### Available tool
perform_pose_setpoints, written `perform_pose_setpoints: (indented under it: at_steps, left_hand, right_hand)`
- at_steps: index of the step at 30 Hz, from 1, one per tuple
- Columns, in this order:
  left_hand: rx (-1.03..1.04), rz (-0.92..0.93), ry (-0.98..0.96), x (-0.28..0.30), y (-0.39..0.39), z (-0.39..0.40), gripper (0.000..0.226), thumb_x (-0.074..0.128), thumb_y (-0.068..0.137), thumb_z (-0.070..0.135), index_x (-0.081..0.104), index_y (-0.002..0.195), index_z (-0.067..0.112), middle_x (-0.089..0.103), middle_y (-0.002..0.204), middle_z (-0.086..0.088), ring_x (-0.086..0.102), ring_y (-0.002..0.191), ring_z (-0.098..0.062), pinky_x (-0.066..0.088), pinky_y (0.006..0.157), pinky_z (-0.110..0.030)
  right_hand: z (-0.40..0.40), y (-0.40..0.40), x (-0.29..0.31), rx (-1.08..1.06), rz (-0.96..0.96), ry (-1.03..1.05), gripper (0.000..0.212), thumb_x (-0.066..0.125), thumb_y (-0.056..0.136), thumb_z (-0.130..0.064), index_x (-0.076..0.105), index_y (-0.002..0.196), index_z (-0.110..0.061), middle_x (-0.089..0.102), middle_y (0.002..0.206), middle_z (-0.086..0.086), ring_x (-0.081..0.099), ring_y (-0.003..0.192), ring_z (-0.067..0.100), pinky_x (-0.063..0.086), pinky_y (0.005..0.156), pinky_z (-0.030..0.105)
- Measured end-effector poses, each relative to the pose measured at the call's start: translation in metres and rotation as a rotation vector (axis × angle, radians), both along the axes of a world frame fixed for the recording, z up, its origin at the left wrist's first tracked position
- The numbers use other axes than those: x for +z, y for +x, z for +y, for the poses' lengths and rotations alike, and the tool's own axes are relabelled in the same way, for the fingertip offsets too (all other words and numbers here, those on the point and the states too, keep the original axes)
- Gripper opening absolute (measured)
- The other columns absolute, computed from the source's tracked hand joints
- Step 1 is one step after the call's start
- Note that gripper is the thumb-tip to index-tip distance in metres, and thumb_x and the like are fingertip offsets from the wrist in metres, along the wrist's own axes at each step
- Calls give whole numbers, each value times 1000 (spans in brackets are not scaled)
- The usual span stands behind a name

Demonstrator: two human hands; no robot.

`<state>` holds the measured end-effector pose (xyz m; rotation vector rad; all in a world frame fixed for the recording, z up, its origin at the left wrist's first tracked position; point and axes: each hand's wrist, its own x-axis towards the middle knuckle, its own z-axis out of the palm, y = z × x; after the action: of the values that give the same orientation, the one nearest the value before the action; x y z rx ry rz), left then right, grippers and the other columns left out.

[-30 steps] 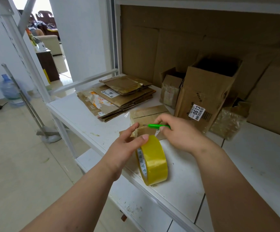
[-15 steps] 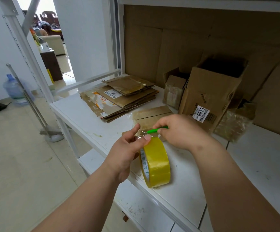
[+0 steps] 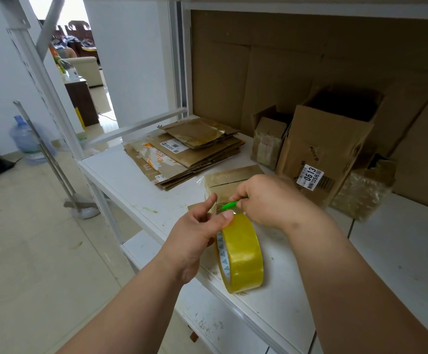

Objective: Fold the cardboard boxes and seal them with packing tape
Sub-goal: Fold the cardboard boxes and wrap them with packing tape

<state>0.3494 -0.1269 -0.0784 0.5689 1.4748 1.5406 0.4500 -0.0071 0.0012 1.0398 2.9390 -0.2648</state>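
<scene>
The yellow tape roll (image 3: 241, 254) stands on edge at the near rim of the white shelf (image 3: 121, 175), just where it stood a second ago, with the small taped box (image 3: 229, 181) lying just beyond it. My left hand (image 3: 195, 238) still pinches the top of the roll with thumb pressed on the tape, while my right hand (image 3: 271, 200) grips the green cutter (image 3: 229, 206), whose tip has crept left to the tape's free end. I judge the cut is about to happen, so this box is nearly sealed, with the flattened cardboard stack (image 3: 184, 154) farther left still to fold.

Yellow roll of tape (image 3: 242, 254) with green triangles along its white core, a bright green cutter (image 3: 229, 205), brown flattened boxes (image 3: 182, 154), white shelf (image 3: 131, 180).
</scene>
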Motion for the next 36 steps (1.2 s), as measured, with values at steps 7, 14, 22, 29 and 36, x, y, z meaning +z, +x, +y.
perform_pose_setpoints:
  at_steps: [7,14,22,29,36]
  left_hand:
    - [-11,4,-11,0,-4,0,78,81,63,41,56,136,33,70,115,-11,67,107,-20,43,106,-44]
    - [-20,7,-12,1,-6,0,76,80,63,42,58,134,35,64,123,-17,65,108,-22,43,106,-42]
    - [-20,-32,2,2,-5,2,76,79,64,38,56,137,36,65,124,-14,66,103,-19,41,109,-44]
    - [-30,-50,21,3,-4,3,72,78,67,35,57,136,36,65,123,-13,68,91,-13,48,91,-32]
    - [-51,-29,12,1,-5,4,72,78,67,36,57,135,38,67,121,-13,68,94,-14,47,92,-32]
  right_hand:
    - [0,-9,-4,33,-6,86,25,57,95,-27,70,111,-42,68,116,-8,56,116,20,35,100,36]
    - [13,3,-11,-24,26,29,21,58,95,-34,70,110,-43,69,113,-9,58,113,18,39,96,30]
    - [37,32,-52,-206,76,-136,21,56,95,-29,69,103,-42,68,108,-8,60,103,19,42,98,35]
    - [29,38,-95,-346,64,-98,37,48,96,-36,55,131,-49,43,144,-8,33,131,23,23,102,38]
    - [17,23,-91,-453,353,-241,15,51,91,-36,64,96,-42,53,115,-15,42,119,18,28,93,36]
